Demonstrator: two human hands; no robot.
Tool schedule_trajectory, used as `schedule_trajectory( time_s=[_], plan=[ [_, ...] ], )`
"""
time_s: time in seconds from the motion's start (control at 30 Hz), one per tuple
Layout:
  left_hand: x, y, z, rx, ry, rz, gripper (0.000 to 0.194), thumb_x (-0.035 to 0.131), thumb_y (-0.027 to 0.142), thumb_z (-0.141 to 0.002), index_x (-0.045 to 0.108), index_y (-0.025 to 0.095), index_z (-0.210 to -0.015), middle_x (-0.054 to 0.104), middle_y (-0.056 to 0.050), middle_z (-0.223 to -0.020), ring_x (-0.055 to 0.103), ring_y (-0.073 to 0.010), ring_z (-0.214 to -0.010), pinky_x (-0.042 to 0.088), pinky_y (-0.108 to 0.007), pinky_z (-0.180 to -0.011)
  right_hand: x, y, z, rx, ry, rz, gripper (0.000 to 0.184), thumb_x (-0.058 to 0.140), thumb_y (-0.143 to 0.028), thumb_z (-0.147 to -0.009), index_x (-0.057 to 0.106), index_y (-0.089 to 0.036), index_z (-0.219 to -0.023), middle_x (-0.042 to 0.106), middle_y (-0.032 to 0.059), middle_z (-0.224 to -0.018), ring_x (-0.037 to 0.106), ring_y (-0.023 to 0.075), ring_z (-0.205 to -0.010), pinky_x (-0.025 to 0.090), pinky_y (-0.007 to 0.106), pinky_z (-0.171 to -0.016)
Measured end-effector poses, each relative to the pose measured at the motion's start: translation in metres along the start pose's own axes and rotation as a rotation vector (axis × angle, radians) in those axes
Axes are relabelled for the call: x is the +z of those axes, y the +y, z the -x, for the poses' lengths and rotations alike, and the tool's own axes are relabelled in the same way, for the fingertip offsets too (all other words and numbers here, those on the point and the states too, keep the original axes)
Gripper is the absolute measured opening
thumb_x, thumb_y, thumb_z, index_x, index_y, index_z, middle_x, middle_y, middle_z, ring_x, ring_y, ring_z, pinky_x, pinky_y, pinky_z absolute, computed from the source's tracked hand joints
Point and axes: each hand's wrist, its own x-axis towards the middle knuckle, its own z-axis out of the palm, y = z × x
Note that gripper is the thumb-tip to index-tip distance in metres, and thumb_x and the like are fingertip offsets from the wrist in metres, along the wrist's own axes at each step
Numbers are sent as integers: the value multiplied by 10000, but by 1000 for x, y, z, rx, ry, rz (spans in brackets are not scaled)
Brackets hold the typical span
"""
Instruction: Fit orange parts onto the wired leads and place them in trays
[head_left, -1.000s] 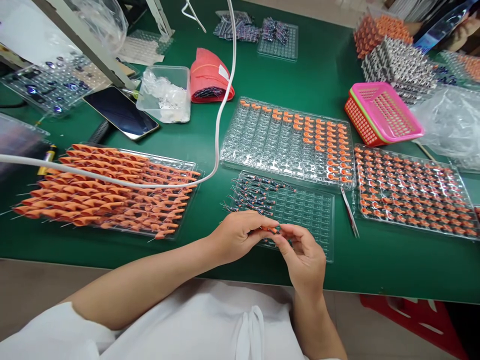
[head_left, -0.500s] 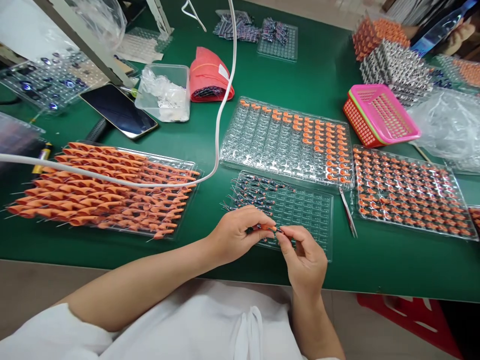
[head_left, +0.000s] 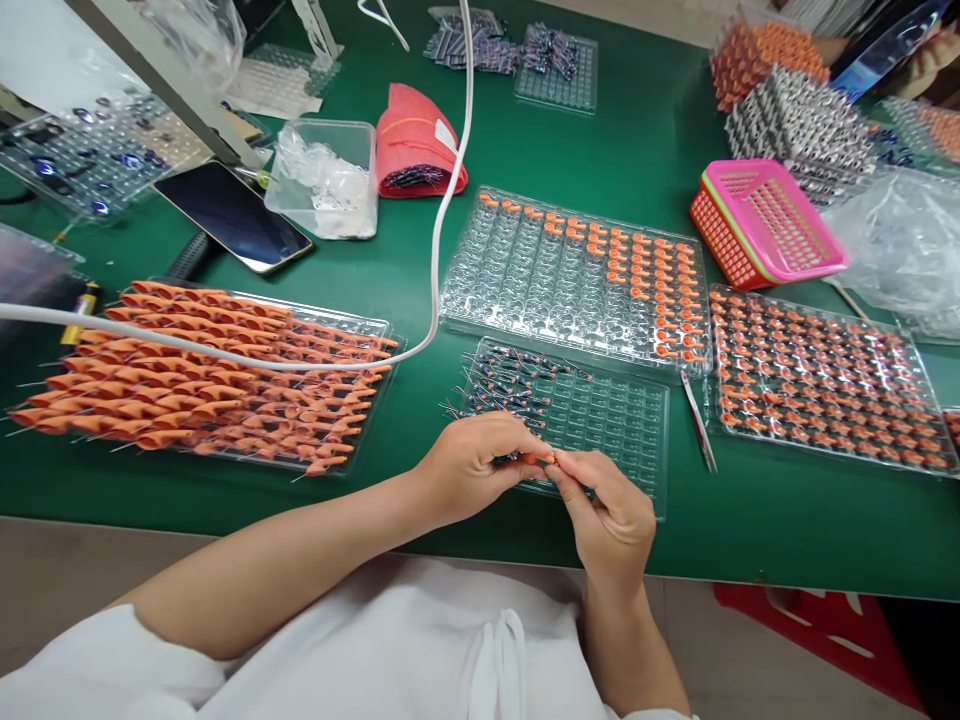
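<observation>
At least six trays, three baskets, three hands.
Two hands belong to the wearer, one left hand (head_left: 476,462) and one right hand (head_left: 615,515), with at least one orange piece (head_left: 530,459) between them; one co-worker's hand (head_left: 930,62) makes three. Trays number at least six: the small tray (head_left: 615,430), middle tray (head_left: 525,275), right tray (head_left: 832,453), left tray (head_left: 349,322), far tray (head_left: 559,97) and blue-dotted tray (head_left: 75,165); those crowded at upper right cannot be counted. Baskets make three, nested: pink, green, red (head_left: 724,235). Singles: one phone (head_left: 232,215), one white cable (head_left: 436,240), one red bundle (head_left: 412,135), one clear box (head_left: 360,150), one pair of tweezers (head_left: 699,422), one red stool (head_left: 825,630). Loaded pieces are too many to count.
</observation>
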Motion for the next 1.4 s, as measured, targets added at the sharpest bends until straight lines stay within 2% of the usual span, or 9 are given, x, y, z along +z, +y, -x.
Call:
schedule_trajectory(
  time_s=[0.47, 0.77, 0.93, 1.13, 1.27, 1.4],
  plan=[
    [1, -4, -1, 104, -3, -1, 80, 675, 171, -883, 707, 173, -957, 753, -43, -826, 709, -152, -763, 558, -246, -735, -2, 4, 0, 37, -39, -34, 271, 711, -61, -814, 734, -273, -983, 759, 15, -922, 712, 196, -829, 561, 357, -757],
    [1, -4, -1, 157, -12, -64, 73, 647, 165, -903, 684, 178, -964, 760, -43, -860, 718, -155, -799, 568, -259, -764, -1, 1, 0, 24, -52, 6, 231, 694, -58, -825, 715, -244, -961, 744, 9, -893, 693, 166, -807, 559, 312, -733],
    [1, -4, 1, 128, -37, -106, 101, 644, 168, -905, 676, 177, -1000, 757, -39, -885, 712, -153, -822, 564, -256, -776, -2, 0, -1, -1, -87, 50, 212, 665, -65, -847, 698, -228, -979, 729, 18, -907, 675, 161, -831, 537, 307, -762],
    [0, 0, 0, 27, -5, -147, 229, 692, 239, -879, 647, 174, -1094, 746, -45, -926, 692, -172, -880, 550, -282, -817, -3, -6, -2, 123, -66, 95, 68, 614, -155, -893, 654, -206, -873, 655, -5, -783, 575, 122, -677, 457, 253, -636],
    [-2, 2, -1, -3, 9, -163, 195, 682, 244, -886, 656, 178, -1068, 741, -42, -939, 678, -171, -861, 534, -284, -805, -5, -6, -3, 185, -63, 112, 92, 596, -202, -908, 639, -208, -827, 618, -22, -734, 527, 109, -634, 418, 237, -601],
    [-4, 4, -2, 27, -33, -103, 168, 632, 183, -914, 651, 181, -1081, 744, -33, -939, 660, -163, -844, 521, -280, -785, -5, -5, -3, 187, -71, 114, 93, 596, -212, -907, 635, -211, -822, 617, -24, -734, 524, 107, -634, 409, 234, -600]
  ],
)
